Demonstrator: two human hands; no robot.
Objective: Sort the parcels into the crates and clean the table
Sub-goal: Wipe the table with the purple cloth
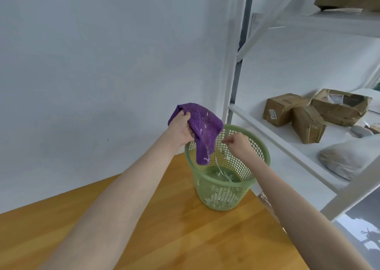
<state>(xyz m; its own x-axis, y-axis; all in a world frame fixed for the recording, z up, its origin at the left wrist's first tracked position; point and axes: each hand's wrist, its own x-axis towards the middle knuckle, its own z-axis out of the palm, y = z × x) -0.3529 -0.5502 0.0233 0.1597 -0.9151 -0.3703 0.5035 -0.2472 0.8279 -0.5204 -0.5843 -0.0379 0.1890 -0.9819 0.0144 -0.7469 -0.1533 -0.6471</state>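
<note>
Nearest us the yellow-brown wooden surface lies under both forearms, and toward its far right corner stands the green mesh basket. We judge the step in hand to be part of the cleaning: getting the gathered scraps off the cloth and into the bin. To do it well we should hold the cloth squarely above the basket's mouth, so that whatever comes loose drops inside and not back onto the surface. We should also pick or shake gently, since such light bits would drift. White scraps already lie on the basket's floor, and a thin white strand hangs from the cloth's lower edge down toward them. Our right hand hovers over the basket with fingers curled and the thumb and forefinger tips pressed together just beside the cloth; whether a scrap sits between them is too small to tell. Our left hand grips the purple cloth by its bunched upper edge, above the left rim. The cloth is a limp, knitted-looking rag, its lower end hanging into the basket's mouth, with pale flecks clinging to its face. Farther right, on the white shelf, brown parcels lie tumbled against one another. We judge these are not yet sorted, and no crate shows.
</note>
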